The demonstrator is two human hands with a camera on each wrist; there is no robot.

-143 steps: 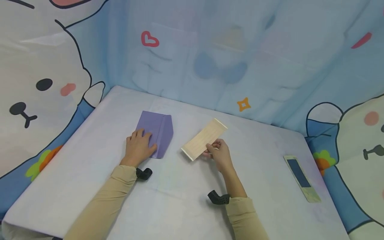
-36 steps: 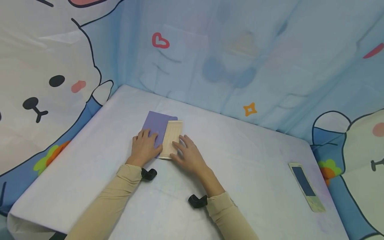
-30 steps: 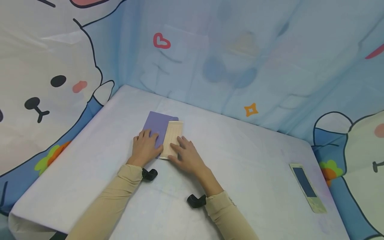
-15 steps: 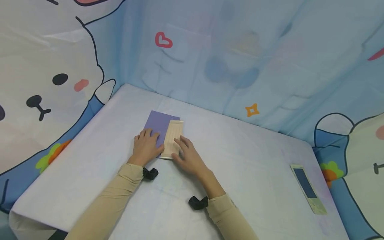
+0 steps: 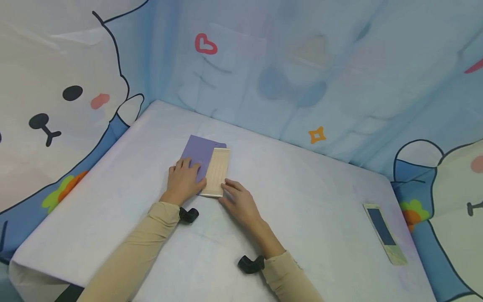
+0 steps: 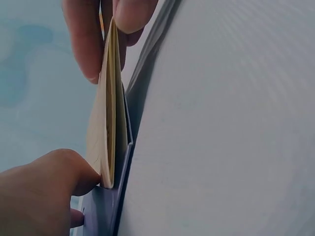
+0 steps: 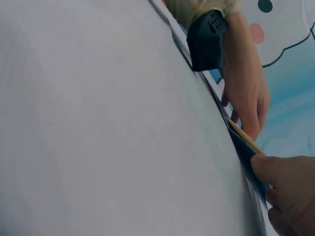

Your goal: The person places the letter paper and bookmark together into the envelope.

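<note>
My left hand (image 5: pixel 183 180) lies on the purple envelope (image 5: pixel 199 149), its fingers spread over the paper. Its thumb (image 6: pixel 61 172) touches the near left corner of a folded wood-grain card (image 5: pixel 217 170). This card covers the envelope's right side, so the flap there is hidden. At the card's near right corner is my right hand (image 5: pixel 241 206). Seen from the left wrist, that corner sits between the right thumb and fingers, and the card shows several thin layers. Whether the right fingers also catch the envelope's edge is unclear.
A long pale object with a dark rectangular panel (image 5: pixel 382 226) lies near the right end of the white-covered table (image 5: pixel 317 201). A blue cartoon-printed curtain (image 5: pixel 249 75) rises behind the table and along both sides.
The wood-grain card was first held apart on the right, then laid over the envelope's right side. In the last half second my right hand has slid toward the card's near right corner.
</note>
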